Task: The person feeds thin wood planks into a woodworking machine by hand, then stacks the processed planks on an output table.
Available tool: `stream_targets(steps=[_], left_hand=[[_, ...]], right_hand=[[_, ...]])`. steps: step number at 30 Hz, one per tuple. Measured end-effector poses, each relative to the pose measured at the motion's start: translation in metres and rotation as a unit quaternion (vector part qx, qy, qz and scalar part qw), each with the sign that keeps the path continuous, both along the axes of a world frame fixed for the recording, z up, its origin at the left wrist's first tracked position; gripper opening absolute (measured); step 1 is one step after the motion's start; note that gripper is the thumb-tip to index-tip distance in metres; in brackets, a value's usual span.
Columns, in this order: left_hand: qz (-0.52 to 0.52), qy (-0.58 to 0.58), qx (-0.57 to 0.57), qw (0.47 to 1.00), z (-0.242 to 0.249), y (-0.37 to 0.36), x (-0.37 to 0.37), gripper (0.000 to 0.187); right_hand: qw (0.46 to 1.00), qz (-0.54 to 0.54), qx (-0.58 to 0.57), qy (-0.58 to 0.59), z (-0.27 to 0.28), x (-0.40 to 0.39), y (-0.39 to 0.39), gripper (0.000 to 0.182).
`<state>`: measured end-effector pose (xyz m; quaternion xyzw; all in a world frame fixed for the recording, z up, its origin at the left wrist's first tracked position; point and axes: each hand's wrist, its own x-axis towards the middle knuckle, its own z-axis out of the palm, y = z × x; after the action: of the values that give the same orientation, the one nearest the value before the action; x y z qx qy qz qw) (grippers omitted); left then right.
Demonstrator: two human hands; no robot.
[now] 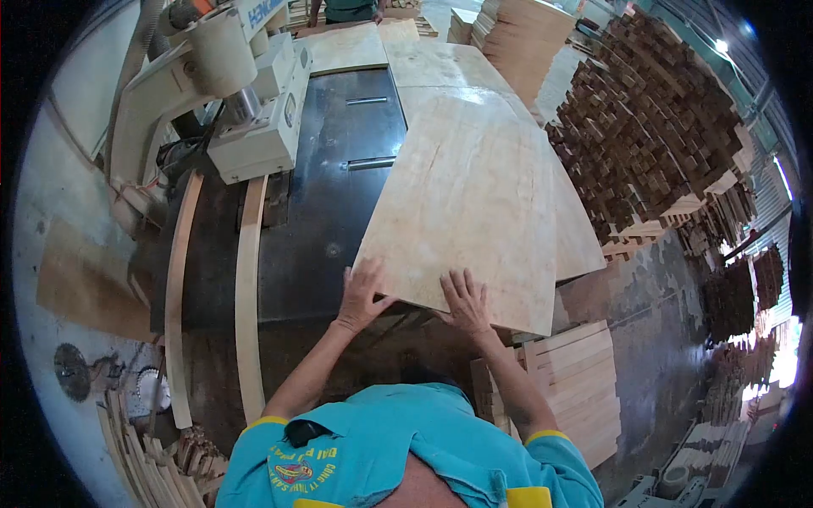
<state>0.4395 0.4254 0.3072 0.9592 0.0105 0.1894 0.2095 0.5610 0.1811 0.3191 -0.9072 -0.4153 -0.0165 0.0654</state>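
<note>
A large pale plywood sheet (pixel 474 199) lies aslant across the right part of a dark metal machine table (pixel 330 203), on top of another sheet (pixel 576 224). My left hand (pixel 364 295) rests at the sheet's near left corner, fingers spread over its edge. Further right, my right hand (pixel 466 302) lies on the near edge with its fingers on the top face and the thumb at the rim. Neither hand is wrapped round anything; the thumbs' undersides are hidden.
A machine head (pixel 254 135) overhangs the table at left, beside two long wood strips (pixel 250 296). Stacked boards (pixel 576 381) stand by my right arm. Tall wood stacks (pixel 652 127) rise at right. Another person (pixel 349 10) stands at the table's far end. Saw blades (pixel 72 372) sit at lower left.
</note>
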Motion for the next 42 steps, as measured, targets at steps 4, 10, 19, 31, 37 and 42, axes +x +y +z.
stream_targets(steps=[4, 10, 19, 31, 37, 42], left_hand=[[0.196, -0.048, -0.040, 0.979, -0.008, 0.024, 0.011, 0.063], [0.185, 0.063, -0.033, 0.980, -0.006, 0.024, 0.016, 0.055], [0.222, 0.081, -0.065, 0.970, -0.007, 0.026, 0.019, 0.056], [0.558, 0.232, 0.076, 0.793, 0.012, 0.043, -0.252, 0.077], [0.557, 0.169, -0.049, 0.812, 0.013, 0.017, -0.323, 0.061], [0.579, 0.191, -0.252, 0.752, 0.037, -0.023, -0.358, 0.048]], right_hand=[[1.000, 0.012, -0.006, -0.003, 0.000, 0.077, 0.003, 0.084], [0.999, 0.028, -0.029, 0.017, 0.008, 0.216, 0.020, 0.084], [0.998, -0.041, 0.035, -0.032, -0.005, 0.337, 0.108, 0.069], [0.969, 0.032, 0.230, 0.085, -0.043, 0.085, 0.045, 0.046], [0.972, 0.038, 0.229, 0.024, -0.053, 0.082, 0.039, 0.042], [0.976, 0.011, 0.216, -0.004, -0.053, 0.070, 0.030, 0.041]])
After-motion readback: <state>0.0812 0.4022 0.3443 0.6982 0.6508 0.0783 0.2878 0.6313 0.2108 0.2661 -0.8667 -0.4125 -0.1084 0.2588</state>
